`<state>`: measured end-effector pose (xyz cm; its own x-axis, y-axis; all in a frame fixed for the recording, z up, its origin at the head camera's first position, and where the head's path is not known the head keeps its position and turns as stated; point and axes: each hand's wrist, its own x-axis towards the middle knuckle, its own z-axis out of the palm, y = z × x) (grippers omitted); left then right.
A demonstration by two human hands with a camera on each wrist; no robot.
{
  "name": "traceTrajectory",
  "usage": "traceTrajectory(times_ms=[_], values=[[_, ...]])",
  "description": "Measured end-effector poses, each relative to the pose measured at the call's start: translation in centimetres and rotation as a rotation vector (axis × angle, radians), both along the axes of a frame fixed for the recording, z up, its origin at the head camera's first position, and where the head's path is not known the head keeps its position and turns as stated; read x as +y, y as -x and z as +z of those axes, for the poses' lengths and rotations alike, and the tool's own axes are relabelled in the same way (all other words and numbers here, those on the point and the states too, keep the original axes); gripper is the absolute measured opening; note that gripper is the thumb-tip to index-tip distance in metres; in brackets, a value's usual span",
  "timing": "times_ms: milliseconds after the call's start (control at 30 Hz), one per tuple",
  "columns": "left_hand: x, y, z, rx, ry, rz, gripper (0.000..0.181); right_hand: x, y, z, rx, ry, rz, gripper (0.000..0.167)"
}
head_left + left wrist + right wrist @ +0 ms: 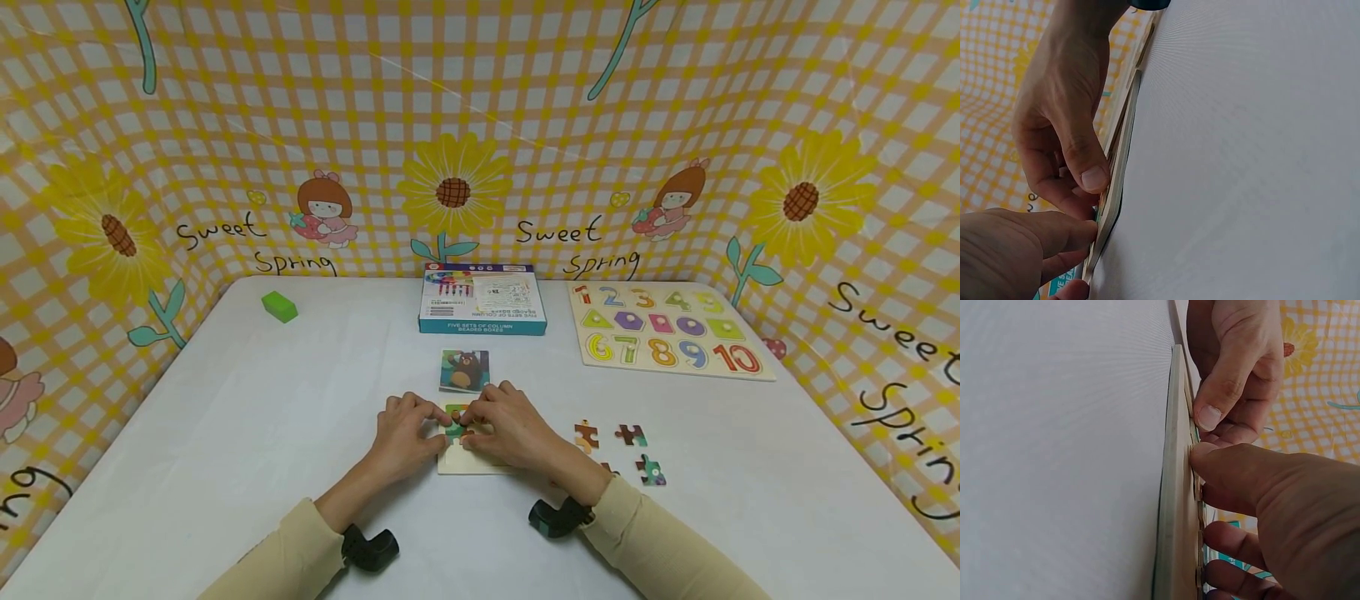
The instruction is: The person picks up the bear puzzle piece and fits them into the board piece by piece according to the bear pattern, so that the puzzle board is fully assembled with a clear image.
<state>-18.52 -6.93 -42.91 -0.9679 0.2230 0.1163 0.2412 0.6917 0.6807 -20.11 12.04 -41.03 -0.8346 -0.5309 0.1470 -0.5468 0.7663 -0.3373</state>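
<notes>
A: Where is the puzzle tray (pixel 465 463), and what are the hands doing?

B: It lies flat on the white table (pixel 300 442), partly covered by the hands. The left hand (pixel 407 435) comes in over its left edge and the right hand (pixel 519 432) reaches across from its right. On each, thumb and fingertips are bent close together, a narrow gap, at the fitted pieces (pixel 455 410) in the tray's far left part. I can't tell whether either one truly pinches a piece or only presses on it; the fingers hide the contact.

A: What worries you most?

B: A tab going down misaligned, I'd say. With both sets of fingertips crowded into one corner of the tray, the person's own fingers mask the seam, so a piece could sit proud or ride up on its neighbour. Pushing harder then might bend a tab or pop the neighbour out.

A: Could the tray itself slip?

B: Possibly. I see no stop around it, so uneven sideways pressure could slide it over the cloth, perhaps into the bear card (pixel 463 372) just beyond its far edge.

A: And the loose pieces (pixel 587 436) to the tray's right?

B: Three show plainly; at least one more is partly hidden by the right forearm (pixel 581 475). If that arm draws back low, its sleeve (pixel 637 521) might drag a piece away from the tray or flip it.
</notes>
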Motion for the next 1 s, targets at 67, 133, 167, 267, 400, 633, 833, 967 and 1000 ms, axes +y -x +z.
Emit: traceTrajectory(times_ms=[67, 133, 167, 267, 400, 633, 833, 967, 1000], values=[[0.01, 0.00, 0.00, 0.001, 0.002, 0.000, 0.013, -0.01, 0.05, -0.05, 0.005, -0.006, 0.003, 0.020], [0.02, -0.01, 0.01, 0.002, 0.004, 0.001, 0.013, -0.01, 0.07, -0.07, 0.008, -0.010, 0.004, 0.020], [0.02, -0.02, 0.01, 0.003, 0.007, 0.001, 0.012, -0.01, 0.07, -0.07, 0.008, -0.010, 0.004, 0.019], [0.01, -0.02, 0.00, 0.005, 0.007, 0.001, 0.012, -0.02, 0.02, -0.02, 0.003, -0.012, 0.002, 0.020], [0.00, -0.04, -0.01, 0.005, 0.003, 0.002, 0.012, -0.02, 0.00, -0.01, -0.004, -0.008, 0.002, 0.021], [0.01, 0.02, -0.02, 0.007, 0.000, -0.001, 0.013, 0.05, 0.05, 0.05, 0.004, 0.000, 0.005, 0.020], [0.01, 0.06, -0.04, 0.012, 0.005, 0.000, 0.012, 0.11, 0.08, -0.01, 0.023, -0.006, 0.013, 0.018], [0.03, 0.03, -0.14, 0.013, 0.009, 0.001, 0.012, 0.08, 0.01, 0.02, 0.010, -0.008, 0.006, 0.019], [0.04, 0.02, -0.17, 0.014, 0.010, 0.001, 0.012, 0.08, -0.01, 0.05, 0.004, -0.007, 0.006, 0.019]])
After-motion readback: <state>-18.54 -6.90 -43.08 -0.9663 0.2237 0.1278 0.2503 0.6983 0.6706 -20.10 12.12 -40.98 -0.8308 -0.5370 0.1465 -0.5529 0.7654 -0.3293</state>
